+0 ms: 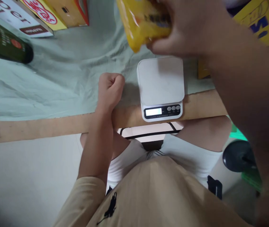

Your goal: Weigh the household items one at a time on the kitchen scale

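Note:
In the head view, my right hand [184, 31] grips a shiny yellow plastic packet [139, 23] at the top, held above and behind the scale. Dark print on the packet is blurred. Below it stands a white digital kitchen scale [161, 82] with a bare platform, a lit display and round buttons along its front. The scale overlaps the wooden edge of the table. My left hand [110, 88] rests on the green cloth, left of the scale, closed in a fist with nothing visible in it.
A pale green cloth [61, 69] covers the table up to a wooden front strip [42, 127]. At the back left stand printed boxes [54, 12] and a dark green cylinder [4, 41]. A yellow box [264, 25] is at the back right. A black round object [237, 156] sits low right.

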`<action>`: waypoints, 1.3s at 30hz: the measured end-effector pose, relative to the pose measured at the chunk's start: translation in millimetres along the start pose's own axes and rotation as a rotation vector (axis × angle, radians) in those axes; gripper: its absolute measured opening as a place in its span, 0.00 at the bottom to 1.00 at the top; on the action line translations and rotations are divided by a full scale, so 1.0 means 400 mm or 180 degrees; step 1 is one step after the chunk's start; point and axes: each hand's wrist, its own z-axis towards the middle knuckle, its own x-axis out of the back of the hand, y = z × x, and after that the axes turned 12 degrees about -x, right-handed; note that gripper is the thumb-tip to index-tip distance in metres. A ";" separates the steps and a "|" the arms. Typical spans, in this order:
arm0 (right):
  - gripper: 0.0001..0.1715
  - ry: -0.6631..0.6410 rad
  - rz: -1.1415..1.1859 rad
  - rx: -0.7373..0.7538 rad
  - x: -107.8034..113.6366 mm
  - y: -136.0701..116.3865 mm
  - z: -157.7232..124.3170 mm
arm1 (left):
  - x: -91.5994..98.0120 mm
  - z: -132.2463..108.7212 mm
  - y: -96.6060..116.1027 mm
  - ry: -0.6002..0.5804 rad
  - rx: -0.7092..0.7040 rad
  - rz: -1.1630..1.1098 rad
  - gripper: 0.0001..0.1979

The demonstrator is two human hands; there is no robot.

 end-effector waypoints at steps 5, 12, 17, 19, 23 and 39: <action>0.43 0.0205 0.0232 0.0548 -0.085 0.117 -0.201 | -0.028 -0.018 0.009 0.0346 -0.0058 -0.0103 0.27; 0.38 0.0199 0.0376 0.0555 -0.171 0.112 -0.208 | -0.063 -0.062 0.033 0.0444 -0.0357 -0.0376 0.30; 0.42 0.0007 0.0948 0.0318 -0.142 0.095 -0.216 | -0.077 -0.041 -0.003 0.0582 -0.0329 -0.0291 0.32; 0.33 0.0430 0.1473 0.0172 -0.149 0.118 -0.248 | -0.078 -0.038 -0.004 0.0578 -0.0340 -0.0258 0.31; 0.20 0.1452 0.2485 -0.0861 -0.209 0.173 -0.317 | -0.078 -0.046 0.018 0.0574 -0.0292 -0.0126 0.31; 0.23 0.1711 0.3381 -0.1096 -0.269 0.156 -0.310 | -0.076 -0.062 -0.001 0.0031 -0.0703 -0.0108 0.28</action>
